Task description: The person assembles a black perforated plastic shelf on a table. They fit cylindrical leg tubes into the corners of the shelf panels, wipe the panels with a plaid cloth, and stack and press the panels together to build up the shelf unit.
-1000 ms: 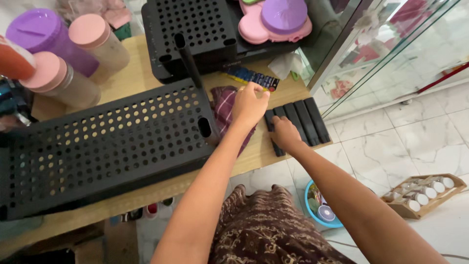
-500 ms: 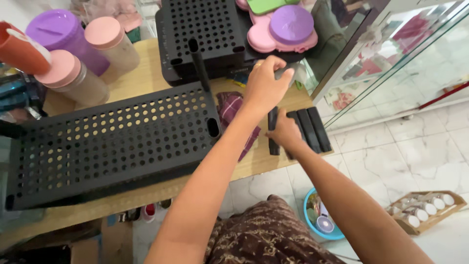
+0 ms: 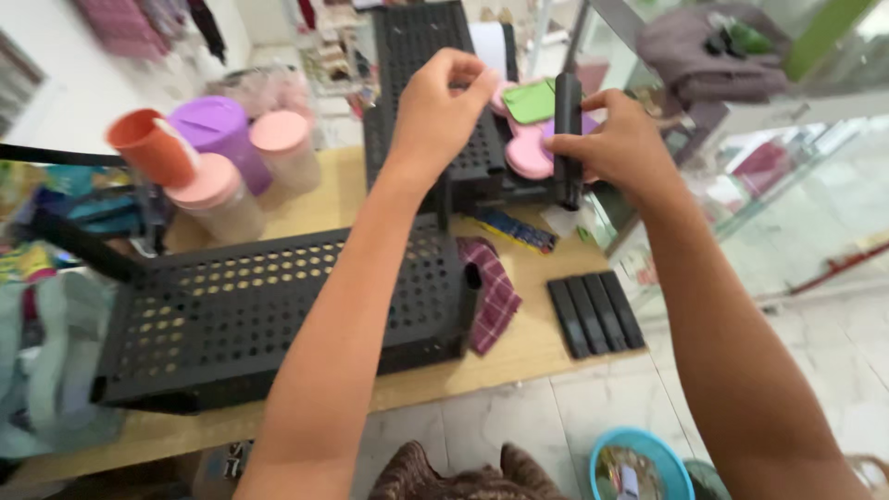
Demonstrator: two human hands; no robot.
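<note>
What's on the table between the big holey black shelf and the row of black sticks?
In the head view, a checkered maroon cloth lies between the perforated black shelf and the black bars.

Left hand [image 3: 444,106]: upper centre of frame, fingers pinched together; forearm stretched forward
Right hand [image 3: 620,148]: upper right of centre, fingers curled in a grip

A large black perforated plastic shelf [image 3: 278,306] lies on the wooden table [image 3: 528,352], a checked cloth [image 3: 495,292] just right of it, four black plastic posts [image 3: 594,313] farther right, lidded plastic jars [image 3: 222,157] behind it.
</note>
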